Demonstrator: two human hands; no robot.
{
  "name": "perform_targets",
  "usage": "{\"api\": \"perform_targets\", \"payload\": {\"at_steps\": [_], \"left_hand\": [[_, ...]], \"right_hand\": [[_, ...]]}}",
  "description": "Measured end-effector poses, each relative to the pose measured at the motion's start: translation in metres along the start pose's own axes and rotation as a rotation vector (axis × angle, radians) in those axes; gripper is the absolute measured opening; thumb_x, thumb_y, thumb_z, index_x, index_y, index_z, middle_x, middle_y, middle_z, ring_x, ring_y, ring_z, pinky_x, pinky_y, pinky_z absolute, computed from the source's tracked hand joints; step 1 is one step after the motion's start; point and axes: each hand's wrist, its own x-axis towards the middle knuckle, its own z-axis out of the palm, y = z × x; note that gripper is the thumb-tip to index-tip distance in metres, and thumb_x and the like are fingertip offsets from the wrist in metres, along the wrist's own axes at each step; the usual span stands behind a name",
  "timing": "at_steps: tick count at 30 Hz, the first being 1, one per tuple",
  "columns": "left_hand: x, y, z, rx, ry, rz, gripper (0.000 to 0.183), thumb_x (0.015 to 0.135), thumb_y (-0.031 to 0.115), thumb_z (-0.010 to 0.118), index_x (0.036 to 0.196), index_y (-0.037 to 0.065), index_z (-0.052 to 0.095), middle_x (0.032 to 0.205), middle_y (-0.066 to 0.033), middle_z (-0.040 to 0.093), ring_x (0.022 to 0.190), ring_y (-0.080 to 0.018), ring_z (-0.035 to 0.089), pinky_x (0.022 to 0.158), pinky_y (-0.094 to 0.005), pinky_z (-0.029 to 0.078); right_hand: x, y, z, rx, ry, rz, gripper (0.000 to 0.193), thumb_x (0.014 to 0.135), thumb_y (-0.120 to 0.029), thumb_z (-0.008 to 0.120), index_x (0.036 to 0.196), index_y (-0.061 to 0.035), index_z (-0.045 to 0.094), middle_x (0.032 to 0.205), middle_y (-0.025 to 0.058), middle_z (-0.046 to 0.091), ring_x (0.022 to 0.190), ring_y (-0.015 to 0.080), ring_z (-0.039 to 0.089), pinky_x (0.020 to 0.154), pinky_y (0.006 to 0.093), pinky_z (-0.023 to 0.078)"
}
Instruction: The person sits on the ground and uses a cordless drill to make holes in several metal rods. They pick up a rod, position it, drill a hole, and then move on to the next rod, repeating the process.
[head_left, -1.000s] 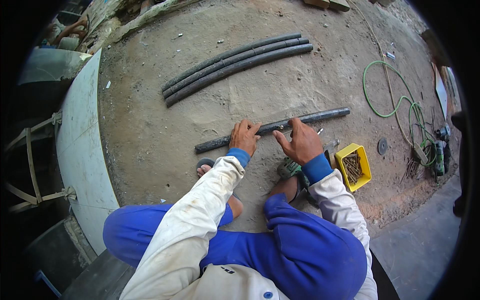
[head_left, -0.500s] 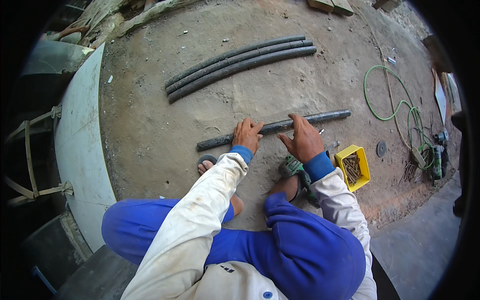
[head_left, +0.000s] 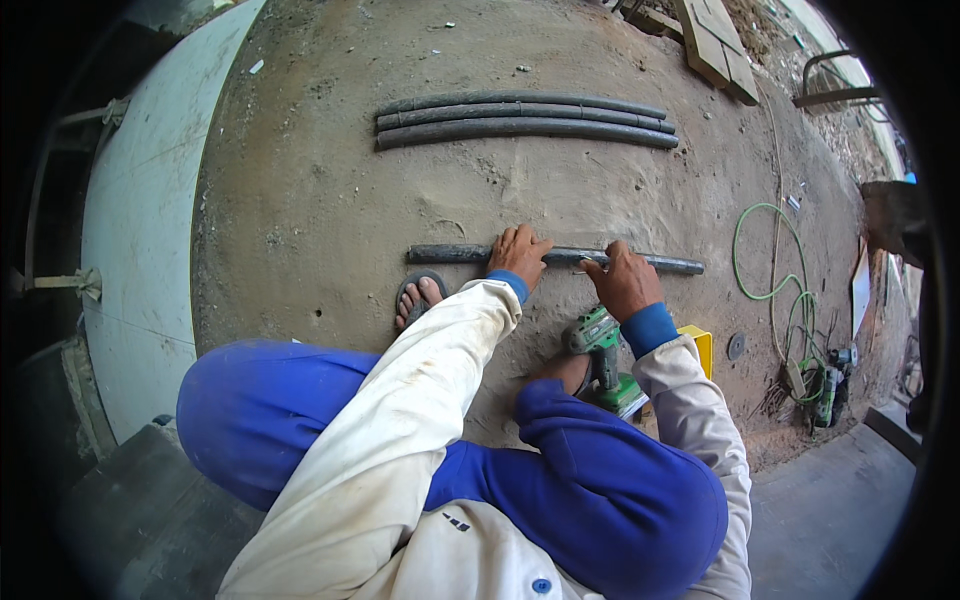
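A dark round pipe [head_left: 572, 255] lies crosswise on the dirt in front of my feet. My left hand [head_left: 519, 254] curls its fingers over it, left of the middle. Farther right, my right hand [head_left: 628, 283] grips the same pipe, its fingers over the top and its thumb on the near side. Just below my right wrist a green cordless drill [head_left: 600, 345] stands on its battery beside my foot. The yellow box [head_left: 698, 347] is mostly hidden behind my right forearm, and its contents are out of sight.
Three similar dark pipes [head_left: 525, 118] lie side by side farther off. To the right are a green hose [head_left: 741, 245], a dark disc [head_left: 737, 346] and a green power tool [head_left: 828, 397]. A pale panel [head_left: 140, 220] borders the left; wooden boards [head_left: 715, 50] lie at the far right.
My right hand has come down from hovering and closed on the pipe. My left hand stays on it. The view has turned, so the pipes now lie more level and the drill shows more fully.
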Motion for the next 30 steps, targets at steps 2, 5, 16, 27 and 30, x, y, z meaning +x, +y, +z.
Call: {"api": "perform_targets", "payload": {"at_steps": [2, 5, 16, 27, 30], "left_hand": [[0.001, 0.001, 0.001, -0.006, 0.009, -0.015, 0.041, 0.090, 0.010, 0.082, 0.129, 0.019, 0.076, 0.119, -0.0097, 0.058, 0.120, -0.0314, 0.055, 0.108, -0.0439, 0.046], [0.001, 0.000, 0.002, -0.008, -0.004, -0.041, 0.041, 0.090, 0.010, 0.082, 0.129, 0.019, 0.076, 0.119, -0.0106, 0.058, 0.119, -0.0313, 0.055, 0.109, -0.0439, 0.046], [-0.027, -0.010, -0.007, 0.138, -0.057, -0.125, 0.040, 0.095, 0.015, 0.078, 0.134, 0.022, 0.073, 0.126, -0.0124, 0.058, 0.130, -0.0331, 0.054, 0.111, -0.0445, 0.047], [-0.029, 0.006, -0.010, 0.270, -0.061, -0.170, 0.032, 0.105, 0.014, 0.059, 0.132, 0.020, 0.076, 0.135, -0.0180, 0.059, 0.132, -0.0364, 0.055, 0.113, -0.0473, 0.045], [-0.031, 0.007, -0.017, 0.300, -0.106, -0.167, 0.033, 0.104, 0.015, 0.061, 0.134, 0.020, 0.075, 0.136, -0.0171, 0.059, 0.131, -0.0362, 0.055, 0.112, -0.0474, 0.046]], "right_hand": [[0.005, -0.002, 0.000, -0.079, -0.059, -0.029, 0.033, 0.105, -0.033, 0.065, 0.106, -0.0006, 0.064, 0.093, 0.0266, 0.075, 0.090, 0.0485, 0.074, 0.082, 0.0556, 0.059], [0.005, -0.002, 0.006, -0.126, -0.044, -0.113, 0.020, 0.104, -0.022, 0.061, 0.104, -0.0014, 0.063, 0.094, 0.0260, 0.073, 0.092, 0.0476, 0.073, 0.081, 0.0554, 0.058], [-0.018, -0.014, 0.024, 0.134, 0.144, -0.210, 0.025, 0.102, -0.025, 0.065, 0.104, -0.0003, 0.063, 0.104, 0.0260, 0.074, 0.099, 0.0453, 0.073, 0.083, 0.0539, 0.057], [-0.009, -0.017, 0.019, 0.040, 0.113, -0.260, 0.024, 0.103, -0.026, 0.064, 0.099, -0.0025, 0.066, 0.093, 0.0227, 0.073, 0.090, 0.0463, 0.072, 0.078, 0.0550, 0.056], [-0.008, -0.010, 0.016, -0.001, 0.080, -0.441, 0.012, 0.098, -0.013, 0.061, 0.105, -0.0035, 0.066, 0.106, 0.0195, 0.072, 0.102, 0.0420, 0.071, 0.085, 0.0505, 0.058]]}}
